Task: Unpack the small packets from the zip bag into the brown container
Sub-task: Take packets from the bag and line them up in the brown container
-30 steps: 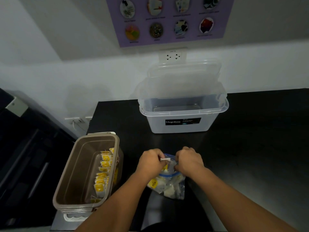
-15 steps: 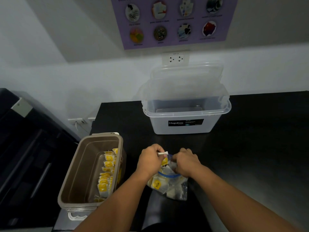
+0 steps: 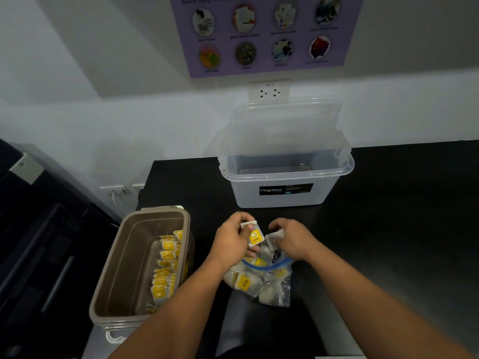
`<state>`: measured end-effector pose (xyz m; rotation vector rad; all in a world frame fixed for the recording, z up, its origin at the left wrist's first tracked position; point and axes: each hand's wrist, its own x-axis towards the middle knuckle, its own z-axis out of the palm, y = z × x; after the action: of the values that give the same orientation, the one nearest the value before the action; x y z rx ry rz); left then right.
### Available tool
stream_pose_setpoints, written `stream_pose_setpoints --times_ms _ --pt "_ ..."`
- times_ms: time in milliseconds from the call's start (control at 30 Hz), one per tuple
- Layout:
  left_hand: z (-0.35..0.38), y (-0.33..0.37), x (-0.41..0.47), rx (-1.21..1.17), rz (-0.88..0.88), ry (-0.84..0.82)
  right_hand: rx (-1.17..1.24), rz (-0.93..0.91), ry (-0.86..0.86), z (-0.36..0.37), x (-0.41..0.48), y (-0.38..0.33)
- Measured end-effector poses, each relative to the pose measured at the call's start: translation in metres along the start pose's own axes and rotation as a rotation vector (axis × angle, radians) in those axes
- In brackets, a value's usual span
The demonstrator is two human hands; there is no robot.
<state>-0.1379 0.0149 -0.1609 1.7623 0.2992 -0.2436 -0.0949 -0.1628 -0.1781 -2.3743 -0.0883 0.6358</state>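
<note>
Both forearms are bare from wrist to frame edge, no sleeves showing. The left hand (image 3: 233,239) and right hand (image 3: 293,239) wear no gloves, rings, watch or bracelets.

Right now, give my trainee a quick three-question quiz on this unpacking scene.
1. True or false: the brown container already holds packets.
2. The left hand holds: A) a packet B) the clear box lid C) nothing.
3. What does the right hand grip?

Key: 1 true, yellow-labelled packets line its right side. 2 A, a yellow-labelled packet above the zip bag. 3 a pale packet at the bag's mouth.
</note>
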Motion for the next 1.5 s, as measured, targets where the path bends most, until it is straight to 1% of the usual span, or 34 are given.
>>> stream_pose_setpoints --times_ms 100,267,367,467,567,633,733,900,1033,1133,1267,1367,1433,1500 --pt "-0.002 0.003 0.001 -0.016 -0.044 -0.002 0.230 0.038 0.009 0.001 -0.002 0.001" --pt "-0.009 0.003 0.004 -0.110 -0.097 0.008 0.510 0.084 0.019 0.002 -0.003 -0.003" --pt "-0.016 0.008 0.005 -0.162 -0.109 -0.047 0.661 0.092 0.031 0.003 -0.004 -0.011" --pt "-0.024 0.021 0.001 -0.136 -0.092 -0.079 0.782 0.086 0.018 0.004 -0.005 -0.020" --pt "-0.041 0.039 -0.007 -0.096 -0.038 -0.006 0.983 0.078 -0.043 0.004 -0.004 -0.031" --pt "-0.059 0.051 -0.013 -0.051 0.009 0.048 1.066 0.056 -0.073 0.002 -0.006 -0.040" --pt "-0.096 0.064 -0.023 0.064 0.092 0.092 1.071 -0.002 -0.096 0.000 -0.010 -0.062" --pt "-0.161 0.073 -0.048 0.370 0.174 0.198 1.018 -0.087 -0.097 0.006 -0.022 -0.103" --pt "-0.199 0.063 -0.065 0.598 0.170 0.176 0.965 -0.171 -0.104 0.020 -0.030 -0.134" --pt "-0.218 0.052 -0.077 0.790 0.141 0.096 0.926 -0.222 -0.091 0.034 -0.033 -0.154" --pt "-0.229 0.030 -0.078 1.042 0.087 -0.095 0.830 -0.269 -0.065 0.053 -0.032 -0.174" --pt "-0.225 0.013 -0.072 1.131 0.027 -0.246 0.784 -0.285 -0.056 0.064 -0.030 -0.182" --pt "-0.218 0.003 -0.067 1.253 0.030 -0.353 0.777 -0.288 -0.044 0.070 -0.030 -0.185" --pt "-0.212 -0.006 -0.061 1.374 -0.003 -0.432 0.780 -0.282 -0.032 0.075 -0.031 -0.186"
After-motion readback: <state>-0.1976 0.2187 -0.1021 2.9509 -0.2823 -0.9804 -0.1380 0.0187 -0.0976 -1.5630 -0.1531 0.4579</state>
